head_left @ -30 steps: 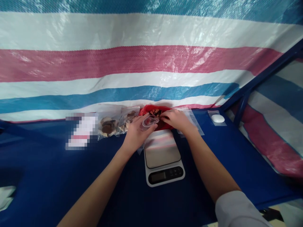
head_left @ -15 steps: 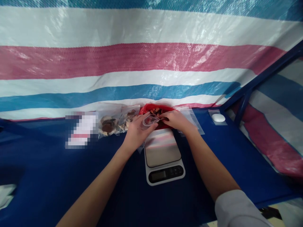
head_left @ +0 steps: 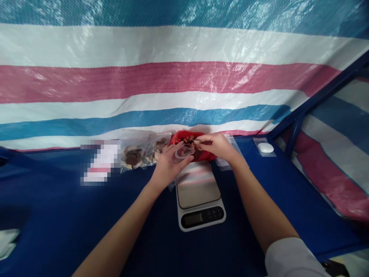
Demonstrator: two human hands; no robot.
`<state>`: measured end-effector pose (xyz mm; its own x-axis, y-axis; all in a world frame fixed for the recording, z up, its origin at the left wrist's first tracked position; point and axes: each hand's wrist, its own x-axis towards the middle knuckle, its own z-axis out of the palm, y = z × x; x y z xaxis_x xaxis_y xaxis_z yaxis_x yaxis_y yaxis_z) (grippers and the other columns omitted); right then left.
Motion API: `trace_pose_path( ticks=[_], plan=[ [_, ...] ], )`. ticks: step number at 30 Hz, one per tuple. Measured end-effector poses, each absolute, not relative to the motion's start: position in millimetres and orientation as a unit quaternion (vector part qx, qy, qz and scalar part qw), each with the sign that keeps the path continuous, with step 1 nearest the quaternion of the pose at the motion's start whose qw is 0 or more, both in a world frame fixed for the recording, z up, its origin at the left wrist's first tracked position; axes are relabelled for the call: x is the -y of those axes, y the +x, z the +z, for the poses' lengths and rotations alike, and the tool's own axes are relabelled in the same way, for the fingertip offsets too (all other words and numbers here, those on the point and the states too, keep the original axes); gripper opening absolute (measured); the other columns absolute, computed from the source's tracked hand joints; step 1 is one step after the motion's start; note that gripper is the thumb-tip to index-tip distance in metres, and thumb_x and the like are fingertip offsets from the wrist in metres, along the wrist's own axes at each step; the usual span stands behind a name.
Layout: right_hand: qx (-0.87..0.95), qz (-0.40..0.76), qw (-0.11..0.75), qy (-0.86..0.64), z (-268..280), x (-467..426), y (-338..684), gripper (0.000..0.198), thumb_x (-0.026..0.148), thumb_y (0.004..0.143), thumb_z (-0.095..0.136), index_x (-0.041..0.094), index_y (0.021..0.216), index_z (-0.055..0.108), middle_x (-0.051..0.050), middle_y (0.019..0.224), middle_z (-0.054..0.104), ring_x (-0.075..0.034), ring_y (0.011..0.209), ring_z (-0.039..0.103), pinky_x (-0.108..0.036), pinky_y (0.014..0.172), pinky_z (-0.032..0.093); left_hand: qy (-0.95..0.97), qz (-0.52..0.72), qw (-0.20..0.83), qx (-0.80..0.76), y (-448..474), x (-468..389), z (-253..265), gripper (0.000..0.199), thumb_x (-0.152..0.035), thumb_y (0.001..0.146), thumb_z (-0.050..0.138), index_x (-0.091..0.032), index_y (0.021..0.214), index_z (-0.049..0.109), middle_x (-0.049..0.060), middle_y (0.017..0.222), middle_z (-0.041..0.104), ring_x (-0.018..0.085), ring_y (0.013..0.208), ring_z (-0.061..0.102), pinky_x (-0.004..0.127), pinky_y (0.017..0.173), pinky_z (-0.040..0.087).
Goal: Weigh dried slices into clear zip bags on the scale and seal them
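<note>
A clear plastic cup is gripped by my left hand, tilted at the front of a red plastic bag. Dark and reddish-brown dried pieces fill the bag's opening. My right hand pinches a small pale piece at the fingertips, over the bag and just right of the cup. Directly below both hands, a white kitchen scale has a bare metal plate, and no digits can be read on its display.
Left of the bag lie two clear bags of dried slices. Beyond them is a blurred-out paper. Flat clear bags lie under my right wrist. A white oval object rests at the right. Striped tarpaulin hangs behind the blue table.
My right hand has lifted slightly from the bag's contents, and a pale piece now shows in its fingers. My left hand keeps the cup in nearly the same place. The view has tipped slightly upward.
</note>
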<state>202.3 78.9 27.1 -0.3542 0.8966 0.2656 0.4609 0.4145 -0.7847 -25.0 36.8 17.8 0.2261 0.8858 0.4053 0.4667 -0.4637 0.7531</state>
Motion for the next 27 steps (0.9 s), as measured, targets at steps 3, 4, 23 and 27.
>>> trace_pose_path(
  ticks=[3, 4, 23, 27],
  plan=[
    [0.719, 0.371, 0.410, -0.422, 37, -72, 197, 0.025, 0.033, 0.081, 0.074, 0.023, 0.103, 0.079, -0.003, 0.103, 0.079, -0.022, 0.097, 0.074, -0.036, 0.093, 0.057, 0.750, 0.428, 0.245, -0.441, -25, -37, 18, 0.060, -0.047, 0.082, 0.075, -0.013, 0.130, 0.066, 0.015, 0.112, 0.074, 0.030, 0.107, 0.068, 0.046, 0.097, 0.052],
    [0.705, 0.390, 0.422, -0.416, 41, -70, 195, 0.026, 0.035, 0.079, 0.076, 0.022, 0.102, 0.079, -0.003, 0.102, 0.079, -0.022, 0.096, 0.074, -0.036, 0.092, 0.058, 0.750, 0.429, 0.246, -0.439, -24, -37, 18, 0.060, -0.048, 0.082, 0.075, -0.013, 0.130, 0.066, 0.015, 0.112, 0.074, 0.030, 0.107, 0.068, 0.046, 0.097, 0.052],
    [0.752, 0.438, 0.361, -0.336, 43, -66, 175, 0.027, 0.030, 0.082, 0.077, 0.021, 0.107, 0.077, -0.005, 0.102, 0.078, -0.018, 0.089, 0.073, -0.031, 0.083, 0.059, 0.749, 0.409, 0.281, -0.439, -20, -33, 20, 0.038, -0.041, 0.081, 0.076, -0.020, 0.113, 0.073, 0.012, 0.112, 0.074, 0.030, 0.112, 0.065, 0.050, 0.103, 0.049],
    [0.759, 0.423, 0.358, -0.341, 43, -66, 176, 0.029, 0.030, 0.082, 0.077, 0.021, 0.109, 0.077, -0.004, 0.101, 0.078, -0.018, 0.090, 0.073, -0.031, 0.084, 0.059, 0.748, 0.408, 0.284, -0.440, -21, -34, 19, 0.045, -0.041, 0.080, 0.077, -0.019, 0.119, 0.070, 0.013, 0.117, 0.073, 0.031, 0.114, 0.064, 0.050, 0.103, 0.048]
  ],
)
